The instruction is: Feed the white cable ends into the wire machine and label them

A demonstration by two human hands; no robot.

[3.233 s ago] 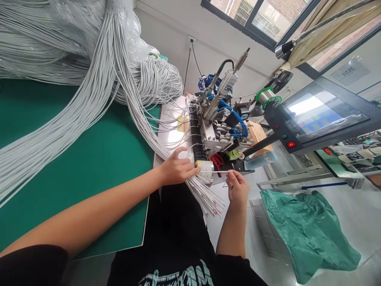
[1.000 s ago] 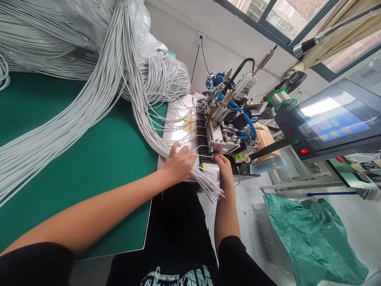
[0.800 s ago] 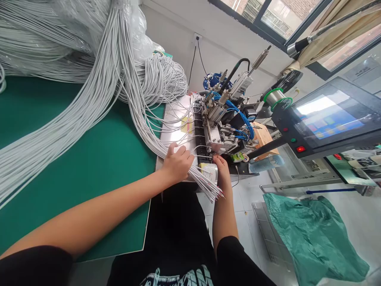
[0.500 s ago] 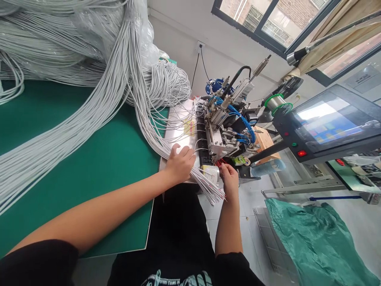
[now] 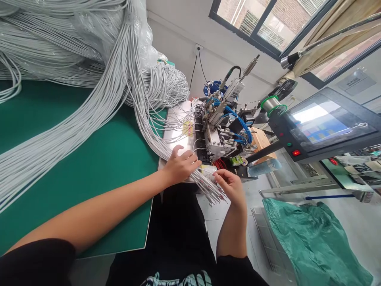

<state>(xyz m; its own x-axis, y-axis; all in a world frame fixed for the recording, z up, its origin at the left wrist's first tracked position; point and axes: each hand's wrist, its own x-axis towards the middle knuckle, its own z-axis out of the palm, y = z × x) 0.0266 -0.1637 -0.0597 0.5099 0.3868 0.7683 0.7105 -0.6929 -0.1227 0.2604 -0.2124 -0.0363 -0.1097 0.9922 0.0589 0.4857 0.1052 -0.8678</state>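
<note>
A thick bundle of thin light-grey cables (image 5: 151, 143) runs down off the table, and its cut ends, several showing reddish tips, fan out past the table edge. My left hand (image 5: 181, 166) is closed over this bundle just behind the ends. Close to its right, my right hand (image 5: 231, 186) pinches thumb and forefinger together above the fanned ends, apparently on the tip of one cable; the fingers partly hide it. Behind the fingertips is a white roll-like object (image 5: 208, 171). A bench machine (image 5: 218, 137) with blue tubes stands just beyond, single cables lying along its black front strip.
A green table mat (image 5: 119, 159) spreads to the left, with plastic-wrapped cable coils (image 5: 59, 39) heaped at the back. At right are a control screen (image 5: 327, 123), a wire spool (image 5: 272, 105) and a green sheet (image 5: 315, 242) over a crate. Red wires (image 5: 219, 163) lie below the machine.
My right hand has drawn back from the red wires beside the machine, down to the fanned cable ends. My left hand stays on the bundle, its fingers shifted slightly. The view has moved a little.
</note>
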